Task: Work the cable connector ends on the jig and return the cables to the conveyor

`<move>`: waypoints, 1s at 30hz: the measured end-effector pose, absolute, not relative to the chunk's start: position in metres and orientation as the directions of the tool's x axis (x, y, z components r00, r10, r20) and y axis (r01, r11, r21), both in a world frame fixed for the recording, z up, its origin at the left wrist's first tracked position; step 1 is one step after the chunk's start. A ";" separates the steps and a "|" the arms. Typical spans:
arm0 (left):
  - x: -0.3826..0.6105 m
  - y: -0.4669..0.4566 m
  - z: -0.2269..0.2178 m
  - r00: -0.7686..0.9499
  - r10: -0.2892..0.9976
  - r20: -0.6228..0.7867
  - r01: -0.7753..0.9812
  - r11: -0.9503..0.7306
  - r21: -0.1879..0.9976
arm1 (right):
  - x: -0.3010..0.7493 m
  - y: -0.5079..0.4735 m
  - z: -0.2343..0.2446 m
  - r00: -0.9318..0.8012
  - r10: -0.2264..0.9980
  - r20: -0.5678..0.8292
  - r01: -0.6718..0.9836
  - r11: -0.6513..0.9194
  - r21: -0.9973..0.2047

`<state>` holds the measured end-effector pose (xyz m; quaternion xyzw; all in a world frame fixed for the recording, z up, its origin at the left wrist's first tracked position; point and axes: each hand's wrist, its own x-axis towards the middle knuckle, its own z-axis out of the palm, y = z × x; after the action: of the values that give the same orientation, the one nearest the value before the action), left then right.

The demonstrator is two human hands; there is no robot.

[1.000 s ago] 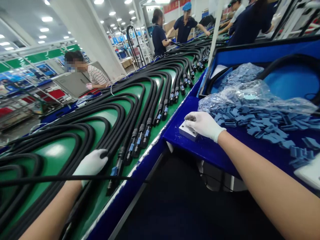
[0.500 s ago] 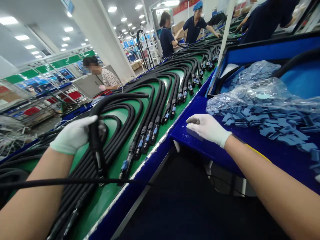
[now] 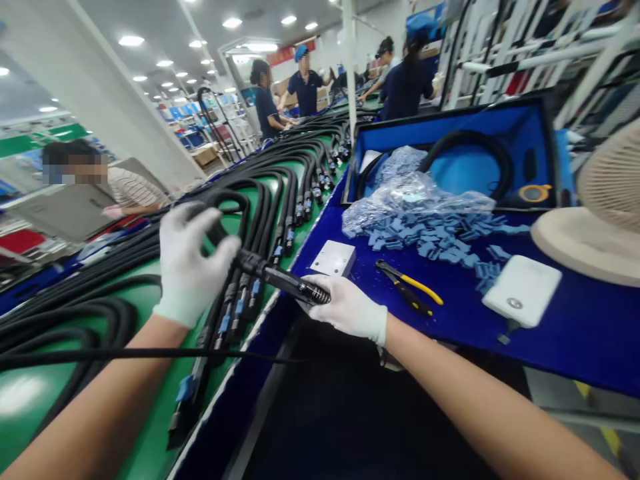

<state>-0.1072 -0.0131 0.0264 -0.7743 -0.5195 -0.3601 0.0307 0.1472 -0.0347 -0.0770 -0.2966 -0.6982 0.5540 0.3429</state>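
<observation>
A black hose (image 3: 267, 272) lies across both my white-gloved hands above the edge of the green conveyor. My left hand (image 3: 195, 260) grips the hose behind its collar, with thumb and fingers around it. At the hose's end fitting, where a metal spring (image 3: 316, 292) shows, my right hand (image 3: 347, 308) is closed; the fingers beneath are partly hidden. Below my left hand, more black hoses with blue clips (image 3: 186, 388) rest side by side on the green surface (image 3: 145, 427). A white block (image 3: 334, 259) sits just beyond my right hand.
On the blue table (image 3: 465, 333) lie yellow-and-black pliers (image 3: 407, 288), a heap of blue clips (image 3: 430, 240) under a plastic bag (image 3: 410, 197), a white device (image 3: 523, 290) and a fan (image 3: 590, 243). Behind is a blue bin (image 3: 460, 133). Several co-workers stand farther along. A thin black cord (image 3: 150, 355) crosses the foreground.
The hose end has swung up and rightward from hanging in my left hand. My right hand has left the block and taken hold of the fitting. The view has turned right.
</observation>
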 end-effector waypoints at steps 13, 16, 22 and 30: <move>-0.012 -0.019 -0.044 0.178 0.971 0.158 0.759 -0.238 0.607 | 0.284 -0.041 -0.079 -0.131 0.991 0.024 0.961 0.133 -0.244; 0.002 -0.013 -0.031 0.163 0.981 0.103 0.700 -0.188 0.689 | 0.283 -0.034 -0.097 -0.096 0.993 0.072 0.964 0.110 -0.243; 0.020 -0.005 -0.014 0.178 0.984 0.025 0.533 -0.118 0.838 | 0.268 -0.032 -0.087 -0.217 0.962 0.165 0.637 0.268 -0.723; 0.027 -0.003 -0.001 0.260 0.965 0.030 0.504 -0.162 0.848 | 0.236 -0.034 -0.069 -0.460 0.743 0.487 0.241 0.632 -0.737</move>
<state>0.0267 -0.0033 -0.0014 -0.6983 -0.5259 -0.3058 -0.3772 0.2357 -0.0342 -0.0694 -0.3073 -0.8001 0.2993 0.4193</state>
